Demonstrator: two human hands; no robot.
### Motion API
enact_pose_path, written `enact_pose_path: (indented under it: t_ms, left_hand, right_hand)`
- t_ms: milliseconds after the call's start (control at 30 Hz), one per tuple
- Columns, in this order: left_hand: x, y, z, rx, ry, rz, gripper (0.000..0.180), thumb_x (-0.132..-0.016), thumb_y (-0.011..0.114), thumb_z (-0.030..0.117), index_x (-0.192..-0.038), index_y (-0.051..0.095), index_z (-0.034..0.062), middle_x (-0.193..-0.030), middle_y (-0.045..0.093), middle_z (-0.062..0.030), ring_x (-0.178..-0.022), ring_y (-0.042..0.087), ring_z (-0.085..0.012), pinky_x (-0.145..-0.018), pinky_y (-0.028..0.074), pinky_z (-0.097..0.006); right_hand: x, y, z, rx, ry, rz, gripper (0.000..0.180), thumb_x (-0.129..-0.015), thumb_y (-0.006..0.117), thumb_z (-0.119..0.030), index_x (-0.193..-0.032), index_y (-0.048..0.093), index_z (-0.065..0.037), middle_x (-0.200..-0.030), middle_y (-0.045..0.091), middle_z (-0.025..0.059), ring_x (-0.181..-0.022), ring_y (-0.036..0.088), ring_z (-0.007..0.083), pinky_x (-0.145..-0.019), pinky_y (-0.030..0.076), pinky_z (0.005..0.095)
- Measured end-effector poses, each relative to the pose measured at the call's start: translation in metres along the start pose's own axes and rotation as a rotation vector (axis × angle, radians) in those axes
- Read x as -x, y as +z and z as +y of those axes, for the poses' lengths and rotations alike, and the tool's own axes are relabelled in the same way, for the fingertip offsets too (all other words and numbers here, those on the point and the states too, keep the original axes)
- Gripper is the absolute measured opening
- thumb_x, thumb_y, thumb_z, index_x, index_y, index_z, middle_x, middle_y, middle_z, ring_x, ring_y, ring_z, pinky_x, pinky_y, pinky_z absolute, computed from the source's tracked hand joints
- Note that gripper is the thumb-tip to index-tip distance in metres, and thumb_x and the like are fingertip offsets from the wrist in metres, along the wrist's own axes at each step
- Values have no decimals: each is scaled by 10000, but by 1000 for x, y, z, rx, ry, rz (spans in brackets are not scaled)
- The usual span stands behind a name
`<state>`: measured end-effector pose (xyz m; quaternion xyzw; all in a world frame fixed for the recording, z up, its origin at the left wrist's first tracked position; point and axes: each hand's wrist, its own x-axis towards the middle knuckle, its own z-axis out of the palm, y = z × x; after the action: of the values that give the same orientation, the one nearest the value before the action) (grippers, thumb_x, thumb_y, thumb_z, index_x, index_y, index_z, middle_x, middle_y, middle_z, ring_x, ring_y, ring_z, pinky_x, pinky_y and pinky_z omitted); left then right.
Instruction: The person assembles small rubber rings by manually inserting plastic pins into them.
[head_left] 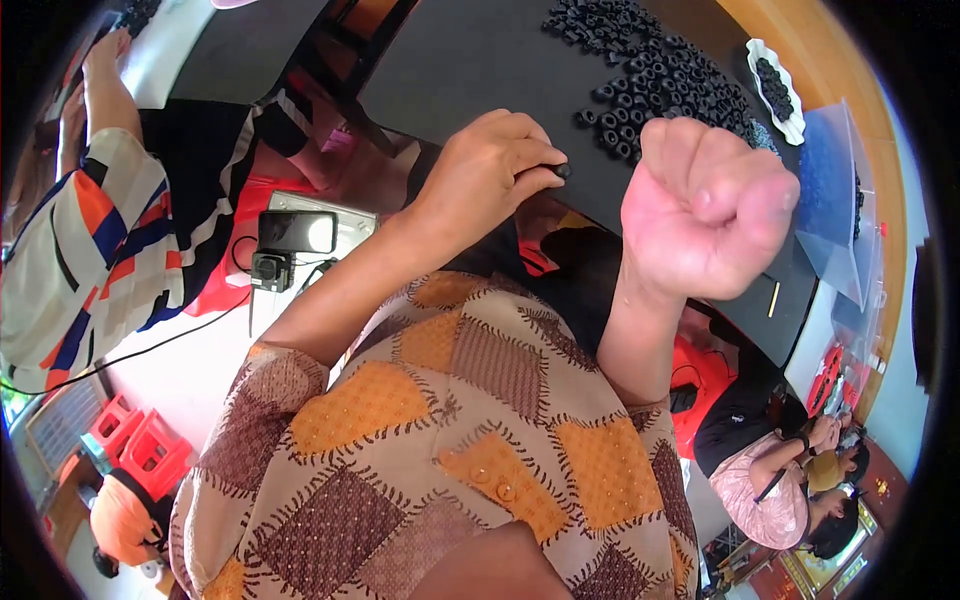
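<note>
Between thumb and fingertips, my left hand [485,170] pinches a small black ring [563,171] at the near edge of the dark table [460,70]; only part of it shows. My right hand [708,210] is raised to the right, closed in a fist with the palm side showing. Whatever the fist may contain is hidden. Beyond it spreads a pile of small black rings [670,85], the nearest ones lying loose beside the right hand.
At the far right stand a white scalloped dish [793,125] of black pieces and a clear plastic bin [835,200]. A phone [298,232] and a small camera [271,270] rest on a stand at left. Other people sit left and right, near red stools [155,455].
</note>
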<state>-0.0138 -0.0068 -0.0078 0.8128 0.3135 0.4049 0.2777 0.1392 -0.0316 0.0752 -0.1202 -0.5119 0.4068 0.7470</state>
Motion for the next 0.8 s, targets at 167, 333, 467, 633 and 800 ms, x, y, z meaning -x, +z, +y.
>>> enact_pose_path:
  t_ms: [167, 333, 467, 633, 800]
  left_hand:
    - [5, 1, -2, 8, -8, -14, 196, -750, 776, 82, -935, 732, 31, -887, 675, -89, -813, 628, -281, -718, 521, -358]
    - [1, 2, -3, -10, 17, 11, 163, -716, 760, 90, -865, 735, 29, -857, 661, -75, -819, 610, -260, -731, 516, -366]
    - [9, 1, -4, -27, 14, 17, 138, -713, 744, 67, -841, 726, 20, -860, 661, -76, -825, 611, -270, -739, 518, -373]
    - [4, 3, -7, -19, 37, 18, 133, -717, 741, 67, -838, 720, 16, -849, 653, -81, -830, 610, -281, -739, 520, -381]
    - [1, 1, -7, -51, 42, 37, 153, -719, 742, 71, -862, 736, 21, -838, 644, -89, -831, 605, -295, -748, 523, -388]
  right_hand:
    - [-2, 7, 1, -50, -29, 21, 301, -925, 479, -101, -635, 425, -44, -572, 406, 20, -475, 299, 146, -456, 226, 310]
    - [29, -24, 70, 515, 273, 106, 350, -939, 567, -66, -608, 461, -29, -617, 469, 6, -548, 423, 86, -490, 307, 260]
    - [12, -2, 60, 521, 184, 97, 366, -936, 590, -87, -608, 438, -24, -591, 423, -18, -564, 391, 45, -507, 290, 242]
    - [5, 3, 58, 503, -115, 155, 367, -942, 577, -74, -601, 454, -13, -578, 439, -29, -550, 375, 46, -501, 272, 243]
    - [20, -7, 72, 561, 219, 191, 379, -950, 580, -105, -614, 418, -34, -589, 404, -48, -564, 345, 36, -497, 265, 248]
